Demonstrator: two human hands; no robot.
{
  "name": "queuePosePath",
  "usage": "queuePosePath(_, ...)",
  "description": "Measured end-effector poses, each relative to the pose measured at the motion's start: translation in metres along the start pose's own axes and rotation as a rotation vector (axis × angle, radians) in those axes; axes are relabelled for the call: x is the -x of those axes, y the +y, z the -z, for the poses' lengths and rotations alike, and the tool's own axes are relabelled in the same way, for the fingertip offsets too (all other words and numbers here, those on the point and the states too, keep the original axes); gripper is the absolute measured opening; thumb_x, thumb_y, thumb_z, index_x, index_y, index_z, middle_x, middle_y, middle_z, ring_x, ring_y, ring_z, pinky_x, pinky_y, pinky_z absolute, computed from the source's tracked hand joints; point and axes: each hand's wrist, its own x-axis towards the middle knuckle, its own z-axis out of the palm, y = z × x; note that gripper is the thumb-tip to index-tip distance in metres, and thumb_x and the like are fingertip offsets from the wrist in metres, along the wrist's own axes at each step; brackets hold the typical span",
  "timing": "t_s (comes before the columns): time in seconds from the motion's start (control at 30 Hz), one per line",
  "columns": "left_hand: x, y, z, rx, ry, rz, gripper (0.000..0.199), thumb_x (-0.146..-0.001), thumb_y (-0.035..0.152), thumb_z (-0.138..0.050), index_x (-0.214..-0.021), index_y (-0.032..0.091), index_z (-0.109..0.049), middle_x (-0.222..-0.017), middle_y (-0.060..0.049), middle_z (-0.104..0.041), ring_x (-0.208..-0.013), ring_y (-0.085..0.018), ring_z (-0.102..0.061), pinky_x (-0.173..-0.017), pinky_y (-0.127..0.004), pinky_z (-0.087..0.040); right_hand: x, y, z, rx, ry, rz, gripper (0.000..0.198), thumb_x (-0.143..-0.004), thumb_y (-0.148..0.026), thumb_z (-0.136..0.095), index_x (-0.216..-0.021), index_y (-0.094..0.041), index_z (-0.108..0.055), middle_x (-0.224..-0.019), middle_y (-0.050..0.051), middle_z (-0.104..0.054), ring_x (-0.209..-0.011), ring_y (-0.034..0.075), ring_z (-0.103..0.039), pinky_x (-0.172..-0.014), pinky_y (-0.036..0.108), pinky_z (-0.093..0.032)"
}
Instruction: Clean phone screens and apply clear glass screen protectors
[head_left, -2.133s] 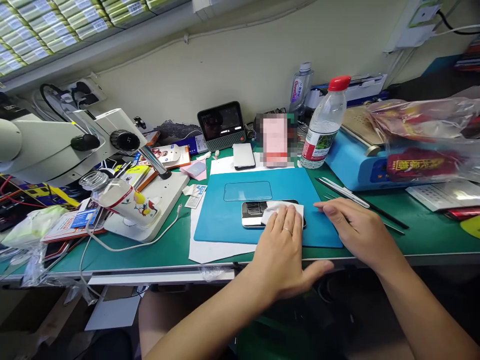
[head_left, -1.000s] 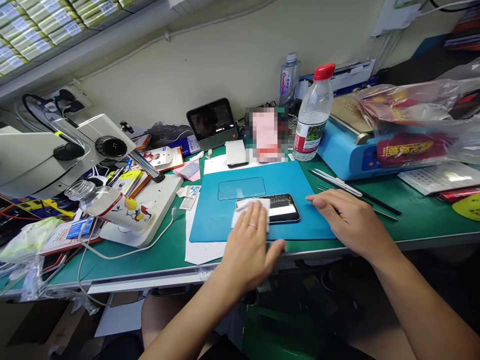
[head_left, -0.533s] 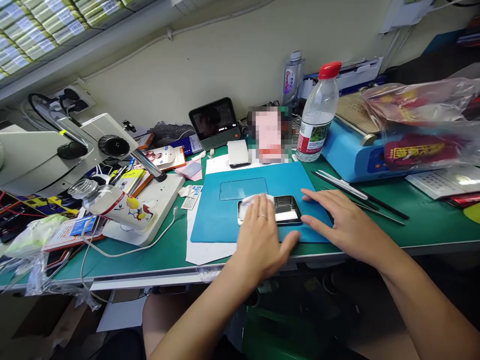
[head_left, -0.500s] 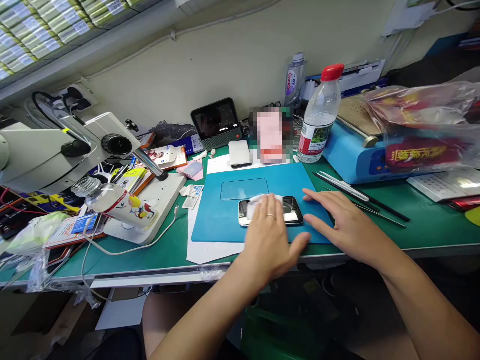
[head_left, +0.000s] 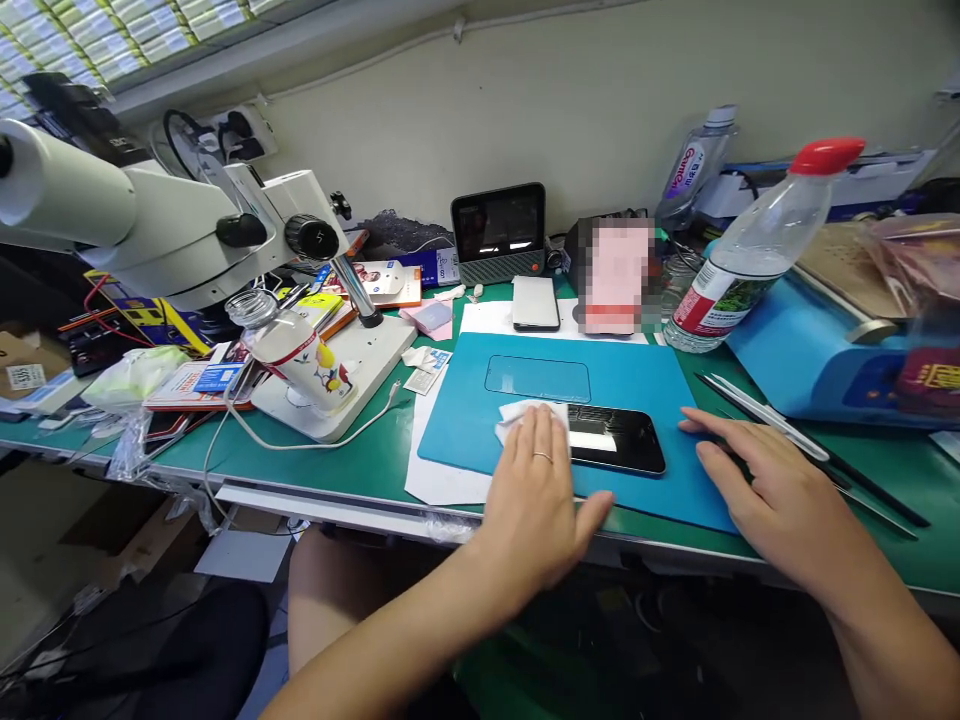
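A smartphone (head_left: 622, 442) lies screen up on a blue mat (head_left: 472, 430), with a bright reflection across its black glass. Over the phone's left end, my left hand (head_left: 529, 490) presses a folded white tissue (head_left: 519, 412) down under its fingers, which lie close together with the thumb apart. The hand covers that end of the phone. My right hand (head_left: 772, 480) rests at the mat's right side, a little away from the phone, fingers and thumb apart and nothing in them. Behind the phone lies a clear screen protector (head_left: 536, 378) with a dark outline.
A microscope (head_left: 172, 230) and a glass jar (head_left: 296, 355) stand on the left. To the right are tweezers (head_left: 765, 415), a red-capped bottle (head_left: 750, 260) and a blue machine (head_left: 795, 350). At the back stands a small display (head_left: 499, 230), with a white device (head_left: 535, 303) before it.
My left hand and the tissue have slid from the phone's middle to its left end, baring more screen. The view has shifted, so things sit further right. My right hand stays open beside the phone.
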Motion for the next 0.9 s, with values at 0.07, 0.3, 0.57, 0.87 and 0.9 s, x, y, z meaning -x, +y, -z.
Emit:
queuePosePath(0.07,-0.001,-0.013,0.0,0.009,0.0,0.046,0.083,-0.106,0.06,-0.027,-0.157,-0.005,-0.027,-0.165,-0.027,-0.022,-0.155,-0.038,-0.018,-0.126,-0.051,-0.026,0.0,-0.001,0.0,0.0,-0.002,-0.023,0.041,-0.098,-0.046,-0.044,-0.123,-0.023,-0.067,-0.118,0.015,-0.074,-0.115,0.042,-0.066,-0.099,0.066,-0.051)
queuePosePath(0.3,-0.033,0.018,-0.006,0.103,0.009,0.049,0.095,-0.102,0.068,-0.027,-0.156,-0.01,-0.026,-0.164,-0.03,-0.022,-0.156,-0.038,-0.017,-0.126,-0.052,-0.025,0.001,-0.002,0.001,-0.029,0.02,-0.067,0.039,-0.099,-0.045,-0.044,-0.124,-0.025,-0.067,-0.115,0.011,-0.076,-0.114,0.035,-0.068,-0.1,0.057,-0.053)
queuePosePath(0.57,-0.056,0.079,-0.004,0.1,-0.057,-0.05,0.088,-0.104,0.061,-0.033,-0.155,-0.01,-0.03,-0.162,-0.029,-0.028,-0.155,-0.037,-0.021,-0.127,-0.046,-0.023,-0.002,0.003,0.005,-0.1,0.038,-0.147,0.041,-0.098,-0.045,-0.045,-0.125,-0.022,-0.066,-0.111,0.012,-0.077,-0.11,0.033,-0.071,-0.098,0.054,-0.055)
queuePosePath(0.87,0.008,0.019,0.0,0.076,-0.002,-0.102,0.091,-0.103,0.067,-0.028,-0.157,-0.006,-0.028,-0.165,-0.027,-0.02,-0.156,-0.038,-0.016,-0.126,-0.049,-0.025,-0.003,-0.005,0.006,-0.054,0.017,-0.136,0.041,-0.099,-0.048,-0.043,-0.124,-0.025,-0.067,-0.114,0.011,-0.077,-0.113,0.039,-0.069,-0.099,0.061,-0.052)
queuePosePath(0.9,0.012,0.011,0.001,0.061,-0.004,-0.085,0.089,-0.104,0.065,-0.028,-0.157,-0.005,-0.028,-0.165,-0.027,-0.019,-0.156,-0.038,-0.016,-0.126,-0.05,-0.025,-0.002,-0.005,0.006,-0.054,0.016,-0.137,0.042,-0.099,-0.049,-0.043,-0.124,-0.025,-0.067,-0.114,0.011,-0.077,-0.114,0.039,-0.069,-0.099,0.062,-0.053)
